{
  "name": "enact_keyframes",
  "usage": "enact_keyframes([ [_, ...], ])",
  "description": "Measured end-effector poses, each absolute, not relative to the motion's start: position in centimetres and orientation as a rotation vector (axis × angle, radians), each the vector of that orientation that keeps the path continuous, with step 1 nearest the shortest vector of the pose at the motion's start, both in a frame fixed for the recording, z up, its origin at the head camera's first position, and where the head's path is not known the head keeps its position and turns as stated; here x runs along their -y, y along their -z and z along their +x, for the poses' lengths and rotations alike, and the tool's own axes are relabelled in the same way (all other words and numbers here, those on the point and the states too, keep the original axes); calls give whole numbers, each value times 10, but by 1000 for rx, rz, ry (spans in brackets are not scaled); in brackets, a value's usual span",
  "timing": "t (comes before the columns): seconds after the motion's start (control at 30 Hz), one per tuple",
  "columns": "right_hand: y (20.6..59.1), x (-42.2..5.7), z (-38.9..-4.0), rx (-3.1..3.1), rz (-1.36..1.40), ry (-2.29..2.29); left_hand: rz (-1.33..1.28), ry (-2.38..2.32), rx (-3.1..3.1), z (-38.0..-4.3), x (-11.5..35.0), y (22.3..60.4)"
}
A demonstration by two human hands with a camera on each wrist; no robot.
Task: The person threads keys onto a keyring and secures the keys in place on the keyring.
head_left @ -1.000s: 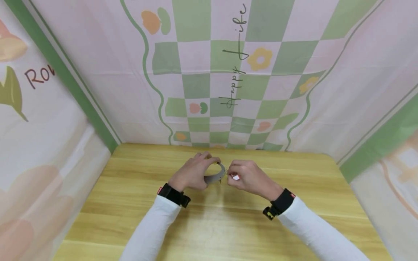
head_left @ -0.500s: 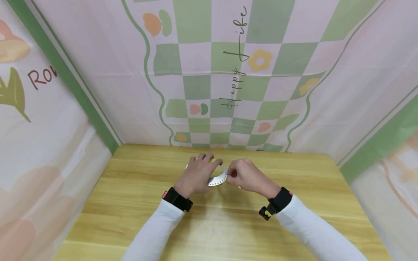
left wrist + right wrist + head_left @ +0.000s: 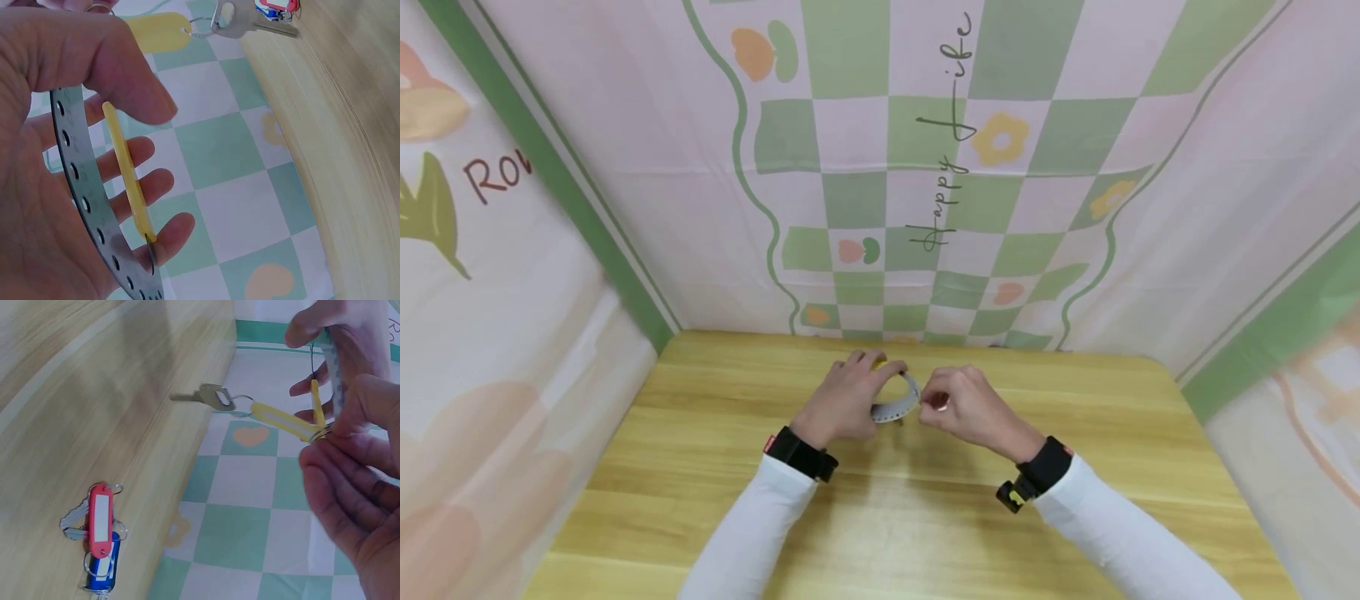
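Observation:
My left hand [image 3: 846,396] holds a curved grey metal strip [image 3: 895,411] with a row of holes along it. In the left wrist view, a thin wire bow with a yellow sleeve [image 3: 128,172] joins that strip, and the fingers lie behind it. My right hand [image 3: 973,408], close beside, pinches small metal split rings [image 3: 322,432] at the strip's edge. From there a yellow key tag [image 3: 281,420] dangles, with a silver key [image 3: 215,399] on a ring at its far end. The fingertips partly hide the rings.
A red key tag [image 3: 100,520] with keys and a blue key tag [image 3: 105,565] lie together on the wooden table [image 3: 880,533], beneath the right hand. Patterned fabric [image 3: 917,142] rises along the table's back edge and both sides.
The left hand moved slightly right, turning the strip's holed face up, then came back left with it tilted again. The right hand stays near the strip's edge.

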State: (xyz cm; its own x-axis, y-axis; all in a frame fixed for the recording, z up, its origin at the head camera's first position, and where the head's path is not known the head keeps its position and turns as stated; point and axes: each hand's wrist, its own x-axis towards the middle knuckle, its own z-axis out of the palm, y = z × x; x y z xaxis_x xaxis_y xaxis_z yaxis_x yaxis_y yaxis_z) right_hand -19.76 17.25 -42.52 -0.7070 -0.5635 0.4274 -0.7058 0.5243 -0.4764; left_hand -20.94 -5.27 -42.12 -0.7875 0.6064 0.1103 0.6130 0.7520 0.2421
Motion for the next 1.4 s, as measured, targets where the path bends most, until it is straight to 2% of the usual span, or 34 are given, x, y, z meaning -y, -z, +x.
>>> enact_keyframes([
  [0.47,434,-187,-205,2566,1130,-1162,-1053,563,2945,-210,59,423],
  [1.4,440,-187,-205,2535,1057,-1067,-1061,523,2953,-210,54,423],
])
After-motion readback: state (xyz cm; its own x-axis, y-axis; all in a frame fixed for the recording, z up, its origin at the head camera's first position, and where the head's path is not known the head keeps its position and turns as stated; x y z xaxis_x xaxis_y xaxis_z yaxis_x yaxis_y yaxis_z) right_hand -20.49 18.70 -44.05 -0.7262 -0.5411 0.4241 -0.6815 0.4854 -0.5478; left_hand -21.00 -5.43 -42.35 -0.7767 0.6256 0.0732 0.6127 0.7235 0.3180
